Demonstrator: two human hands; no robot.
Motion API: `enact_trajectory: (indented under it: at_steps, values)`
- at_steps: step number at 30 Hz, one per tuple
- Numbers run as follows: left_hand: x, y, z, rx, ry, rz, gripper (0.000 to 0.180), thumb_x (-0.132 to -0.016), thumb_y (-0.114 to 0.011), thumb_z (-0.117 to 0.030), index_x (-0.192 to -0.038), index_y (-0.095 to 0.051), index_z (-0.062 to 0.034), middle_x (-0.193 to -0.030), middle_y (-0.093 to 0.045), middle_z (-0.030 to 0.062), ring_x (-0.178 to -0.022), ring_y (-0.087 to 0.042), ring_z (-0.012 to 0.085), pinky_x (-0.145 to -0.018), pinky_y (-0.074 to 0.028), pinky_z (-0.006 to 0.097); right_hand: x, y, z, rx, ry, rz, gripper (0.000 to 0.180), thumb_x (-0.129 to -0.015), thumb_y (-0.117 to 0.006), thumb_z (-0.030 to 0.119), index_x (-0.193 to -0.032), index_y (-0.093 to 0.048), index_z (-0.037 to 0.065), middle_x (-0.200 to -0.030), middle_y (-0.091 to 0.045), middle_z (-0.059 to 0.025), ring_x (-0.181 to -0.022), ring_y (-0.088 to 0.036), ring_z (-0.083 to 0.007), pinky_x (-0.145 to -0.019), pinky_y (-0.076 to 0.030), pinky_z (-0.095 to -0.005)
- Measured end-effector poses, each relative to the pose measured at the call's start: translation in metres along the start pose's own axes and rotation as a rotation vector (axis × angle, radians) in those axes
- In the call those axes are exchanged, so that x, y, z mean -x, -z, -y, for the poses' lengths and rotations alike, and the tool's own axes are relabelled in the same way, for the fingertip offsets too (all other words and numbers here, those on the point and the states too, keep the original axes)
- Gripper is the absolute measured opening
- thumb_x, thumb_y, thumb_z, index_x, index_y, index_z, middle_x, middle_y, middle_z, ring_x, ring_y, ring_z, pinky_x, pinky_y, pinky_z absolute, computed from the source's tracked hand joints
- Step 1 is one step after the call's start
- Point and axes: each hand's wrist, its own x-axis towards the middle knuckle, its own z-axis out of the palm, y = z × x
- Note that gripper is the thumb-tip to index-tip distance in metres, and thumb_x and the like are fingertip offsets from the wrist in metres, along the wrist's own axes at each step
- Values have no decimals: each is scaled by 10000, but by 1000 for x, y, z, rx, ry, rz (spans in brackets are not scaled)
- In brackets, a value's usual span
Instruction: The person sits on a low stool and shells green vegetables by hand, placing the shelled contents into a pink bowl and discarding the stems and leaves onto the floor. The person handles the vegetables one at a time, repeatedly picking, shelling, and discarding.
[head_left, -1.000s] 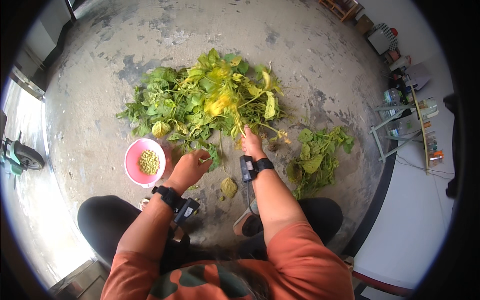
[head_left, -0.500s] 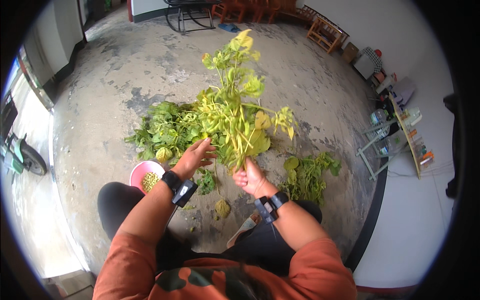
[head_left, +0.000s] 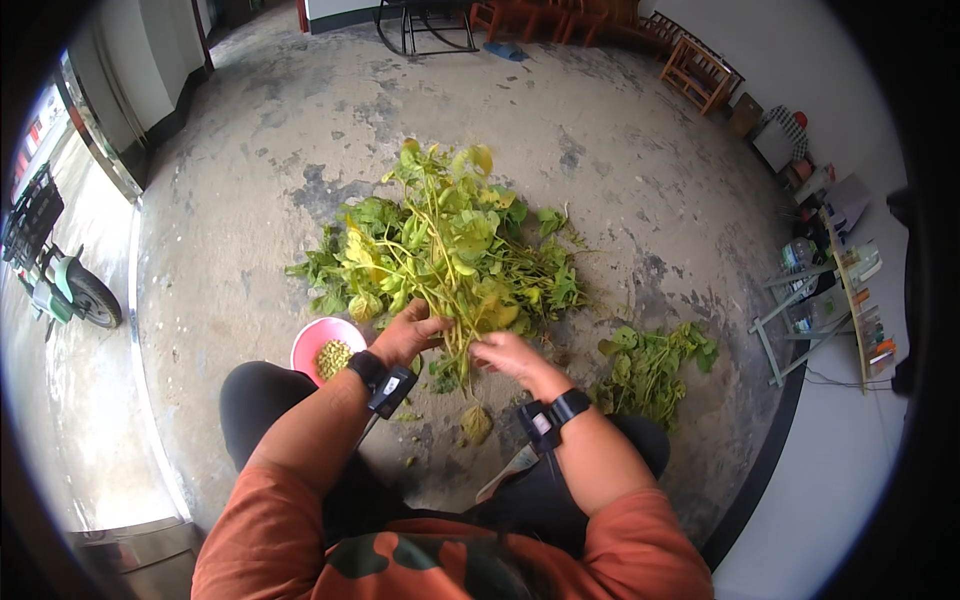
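A leafy green-yellow bean plant (head_left: pixel 440 240) with plump pods stands upright between my hands, its stem ends hanging lower than my fingers. My left hand (head_left: pixel 408 332) is closed around the stems from the left. Against the right side of the same stems, my right hand (head_left: pixel 508 358) has its fingers curled in; leaves and stems partly hide the fingertips of both. Behind the held plant lies a heap of more bean plants (head_left: pixel 545 275) on the floor. Beside my left knee stands a pink bowl (head_left: pixel 305 348) partly filled with small shelled beans (head_left: pixel 333 358).
A smaller pile of bean plants (head_left: pixel 655 370) lies by my right knee. A fallen leaf (head_left: pixel 477 424) rests on the worn concrete floor (head_left: pixel 230 260). Right is a table (head_left: pixel 840 280) with bottles beneath; left, a parked two-wheeler (head_left: pixel 75 280). Wooden chairs (head_left: pixel 700 72) stand far back.
The bean plant has come down and leftward from where my right hand held it raised. My left hand, open before, has closed on its stems. The view has shifted slightly.
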Motion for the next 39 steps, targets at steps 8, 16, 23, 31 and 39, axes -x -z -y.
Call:
enact_trajectory:
  at_steps: [8, 16, 23, 31, 39]
  values:
    - [-11, 4, 10, -119, -5, 77, 393, -831, -702, -73, -1194, -560, -20, -1127, -634, 66, -1028, -608, 198, -921, -489, 343, -27, 49, 12, -354, 443, -620, 313, -868, -569, 37, -1177, -606, 6, -1060, -660, -101, -930, -620, -147, -792, -497, -265]
    - [12, -21, 6, -3, -2, 165, 390, -880, -669, -90, -1236, -513, -54, -1139, -602, 56, -1050, -582, 185, -925, -478, 361, 3, 38, 16, -222, 308, -238, 435, -859, -712, 297, -1188, -612, 30, -1126, -650, -95, -1038, -600, -187, -912, -457, -318]
    - [23, -32, 5, -99, 37, 183, 447, -928, -642, -267, -1324, -495, -122, -1205, -581, -22, -1097, -534, 124, -935, -445, 355, 7, 8, 10, -602, 310, -162, 490, -835, -745, 259, -1203, -560, -8, -1112, -645, -79, -1008, -596, -169, -908, -449, -301]
    - [18, -23, 17, -137, -31, -43, 404, -909, -669, -291, -1236, -577, -73, -1127, -626, 16, -1018, -569, 127, -867, -463, 307, 0, 11, 0, -756, 402, -241, 402, -859, -704, 135, -1213, -543, 30, -1117, -638, -59, -1021, -596, -160, -903, -448, -302]
    - [14, -27, 35, -776, -394, -49, 360, -866, -723, -233, -1121, -633, 5, -917, -674, 43, -776, -592, 131, -691, -493, 264, -8, 15, -7, -927, 326, -428, 330, -856, -673, 71, -1164, -554, 76, -1024, -657, -34, -899, -647, -160, -710, -498, -278]
